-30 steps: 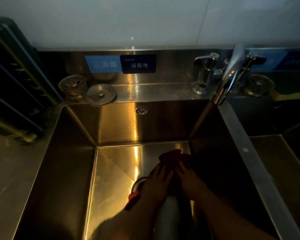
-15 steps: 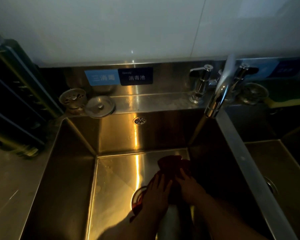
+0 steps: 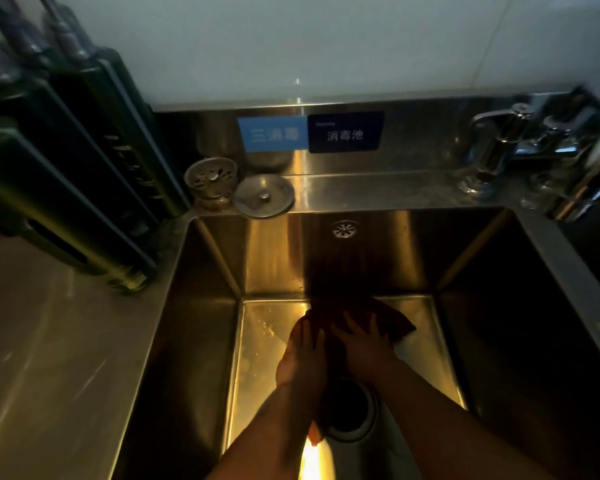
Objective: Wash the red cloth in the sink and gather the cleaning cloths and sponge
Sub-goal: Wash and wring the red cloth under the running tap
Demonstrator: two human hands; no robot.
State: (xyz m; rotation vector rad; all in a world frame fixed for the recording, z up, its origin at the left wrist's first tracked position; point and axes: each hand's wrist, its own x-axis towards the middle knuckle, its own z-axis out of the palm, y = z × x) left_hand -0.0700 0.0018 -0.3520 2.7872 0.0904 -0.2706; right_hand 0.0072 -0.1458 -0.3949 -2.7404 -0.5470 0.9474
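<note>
The dark red cloth [image 3: 390, 317] lies on the floor of the steel sink [image 3: 201, 341], spread toward the back wall. A strip of it trails back under my left wrist. My left hand [image 3: 303, 355] lies on the cloth's left part with its fingers stretched forward. To its right, my right hand [image 3: 364, 348] presses on the cloth with its fingers spread. Both forearms reach down into the basin. No sponge or other cloth is in view.
The round drain [image 3: 349, 407] sits just behind my hands. A chrome faucet [image 3: 568, 161] stands at the back right, a strainer basket [image 3: 210, 178] and drain lid [image 3: 263, 199] on the back ledge. A dark rack [image 3: 66, 161] stands on the left counter.
Both hands have slid the cloth away from me toward the sink's back wall, and it now spreads further right. The drain, earlier under the left hand, is uncovered. The view has shifted left.
</note>
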